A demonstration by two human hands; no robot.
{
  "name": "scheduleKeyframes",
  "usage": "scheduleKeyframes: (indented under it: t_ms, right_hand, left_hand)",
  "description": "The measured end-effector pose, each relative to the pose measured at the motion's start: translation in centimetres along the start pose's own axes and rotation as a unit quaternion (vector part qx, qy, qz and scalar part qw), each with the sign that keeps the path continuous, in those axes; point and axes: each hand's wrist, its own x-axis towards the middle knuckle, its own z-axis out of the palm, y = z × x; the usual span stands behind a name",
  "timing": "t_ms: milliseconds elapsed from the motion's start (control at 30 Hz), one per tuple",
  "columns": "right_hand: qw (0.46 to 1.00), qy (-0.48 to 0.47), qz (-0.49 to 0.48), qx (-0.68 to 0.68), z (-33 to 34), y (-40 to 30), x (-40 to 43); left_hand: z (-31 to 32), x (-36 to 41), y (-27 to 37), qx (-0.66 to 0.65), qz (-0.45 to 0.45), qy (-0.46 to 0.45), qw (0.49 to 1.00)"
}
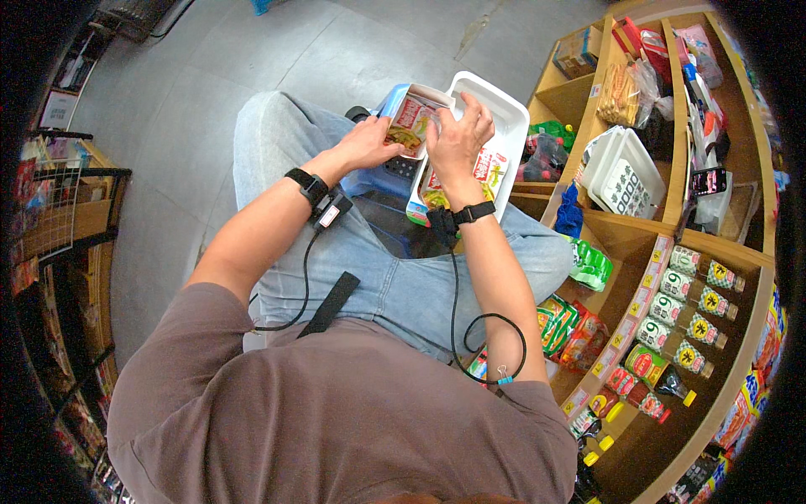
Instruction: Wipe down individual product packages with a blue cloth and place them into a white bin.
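Observation:
My left hand (373, 143) rests at the near left side of an open box (433, 93) with printed food packets (412, 120) inside, its fingers on the box's edge. Over the box's right side is my right hand (459, 135), fingers spread and bent, the thumb near the box's edge; whether it touches the box I cannot tell. A white plastic tray (517, 126) lies to the right, partly under my right hand and wrist. More printed packets (486, 175) lie at its near end. Beneath the box a blue plastic stool or crate (384, 189) shows between my knees.
Wooden shelves (630, 223) stand close on the right, with bottles (677, 286), bagged goods (590, 264) and white plastic containers (623, 176). A wire rack (63, 208) with goods stands at the far left. Black cables hang from both wrist straps.

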Motion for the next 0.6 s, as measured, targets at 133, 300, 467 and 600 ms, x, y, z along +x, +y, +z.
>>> scheduleKeyframes:
  t_ms: [133, 300, 467, 600]
  right_hand:
    - [1.000, -0.018, -0.014, 0.000, 0.0, 0.1, 0.0]
    - [1.000, -0.001, -0.005, 0.017, 0.4, 0.3, -0.1]
    - [0.998, -0.054, 0.015, -0.018, 1.2, 0.0, -0.1]
    - [0.994, -0.100, 0.035, -0.009, 1.2, -0.5, 0.1]
  left_hand:
    - [0.3, -0.2, -0.2, 0.009, 0.002, 0.019, 1.000]
    - [-0.2, -0.2, 0.2, 0.009, -0.002, 0.003, 1.000]
    - [-0.1, 0.0, -0.1, 0.005, -0.003, -0.008, 1.000]
    - [-0.1, -0.2, 0.0, 0.013, 0.019, 0.006, 1.000]
